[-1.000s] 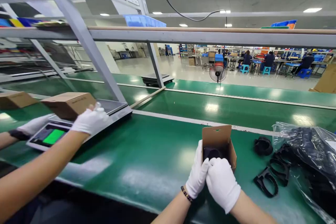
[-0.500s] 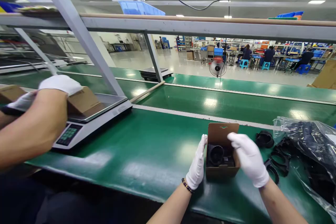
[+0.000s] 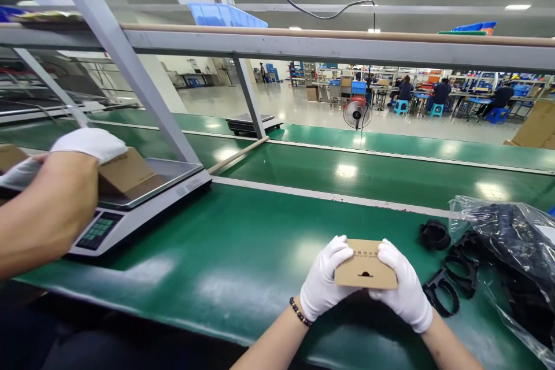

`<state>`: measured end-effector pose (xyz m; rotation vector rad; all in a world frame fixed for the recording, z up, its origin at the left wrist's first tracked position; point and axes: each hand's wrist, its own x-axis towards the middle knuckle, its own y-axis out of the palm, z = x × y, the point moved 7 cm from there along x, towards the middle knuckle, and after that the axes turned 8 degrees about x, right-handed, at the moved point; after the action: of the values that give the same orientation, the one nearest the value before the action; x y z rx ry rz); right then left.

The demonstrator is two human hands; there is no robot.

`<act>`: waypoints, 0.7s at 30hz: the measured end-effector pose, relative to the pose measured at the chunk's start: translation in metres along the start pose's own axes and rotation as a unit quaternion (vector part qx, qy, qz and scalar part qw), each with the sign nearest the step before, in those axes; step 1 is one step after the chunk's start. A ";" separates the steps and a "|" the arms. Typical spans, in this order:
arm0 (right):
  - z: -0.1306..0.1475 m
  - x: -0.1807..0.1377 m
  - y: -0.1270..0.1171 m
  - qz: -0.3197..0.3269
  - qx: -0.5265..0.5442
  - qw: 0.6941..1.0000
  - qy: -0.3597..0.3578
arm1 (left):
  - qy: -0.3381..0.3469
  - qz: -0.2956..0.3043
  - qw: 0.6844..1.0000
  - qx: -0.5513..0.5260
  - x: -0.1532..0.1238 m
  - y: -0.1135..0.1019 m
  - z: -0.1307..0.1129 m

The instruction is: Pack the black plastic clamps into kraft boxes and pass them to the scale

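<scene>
A small brown cardboard box [image 3: 365,271] rests on the green conveyor belt [image 3: 243,243] close in front of me, its lid flap folded down over the top. My left hand [image 3: 323,286], in a white glove, grips the box's left side. My right hand [image 3: 403,292], also gloved, grips its right side with fingers curled over the lid. The black part inside is hidden under the flap.
A co-worker's gloved hands [image 3: 89,143] hold another cardboard box [image 3: 125,170] on a weighing scale [image 3: 143,199] at the left. Black plastic parts [image 3: 451,277] and a clear bag of parts [image 3: 511,254] lie at the right. A metal frame post [image 3: 125,69] rises behind the scale.
The box's lid, which stood open showing a black part, is now folded shut under both my hands. The co-worker lifted a box over the scale.
</scene>
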<state>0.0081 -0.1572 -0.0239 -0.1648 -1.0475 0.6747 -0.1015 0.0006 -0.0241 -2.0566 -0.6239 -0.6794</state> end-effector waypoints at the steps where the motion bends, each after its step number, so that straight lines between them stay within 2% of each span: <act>1: 0.005 -0.001 0.000 0.041 -0.021 0.998 -0.039 | 0.036 0.031 0.999 0.015 0.002 -0.001 -0.004; 2: 0.008 -0.003 0.000 0.077 -0.044 0.994 -0.062 | 0.059 0.056 0.996 0.026 0.003 -0.003 -0.008; 4: 0.009 -0.007 0.000 0.134 -0.088 0.985 -0.063 | 0.073 0.102 0.991 0.042 0.005 -0.006 -0.013; 8: 0.006 -0.009 0.002 0.179 -0.127 0.976 -0.019 | 0.034 0.165 0.983 0.068 0.008 -0.006 -0.015; 10: 0.006 -0.007 0.001 0.162 -0.117 0.980 -0.020 | 0.036 0.157 0.985 0.062 0.010 -0.007 -0.017; 14: 0.012 -0.001 -0.005 0.100 -0.085 0.989 -0.062 | 0.067 0.103 0.992 0.044 0.012 -0.012 -0.015; 17: 0.016 -0.002 -0.004 0.112 -0.097 0.986 -0.079 | 0.070 0.104 0.991 0.041 0.007 -0.009 -0.012; 21: 0.026 -0.006 -0.001 0.141 -0.161 0.973 -0.091 | 0.007 0.092 0.996 0.021 -0.005 0.000 -0.005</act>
<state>-0.0158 -0.1663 -0.0151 -0.5493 -1.3226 0.7822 -0.1066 -0.0043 -0.0247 -2.0388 -0.4294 -0.5691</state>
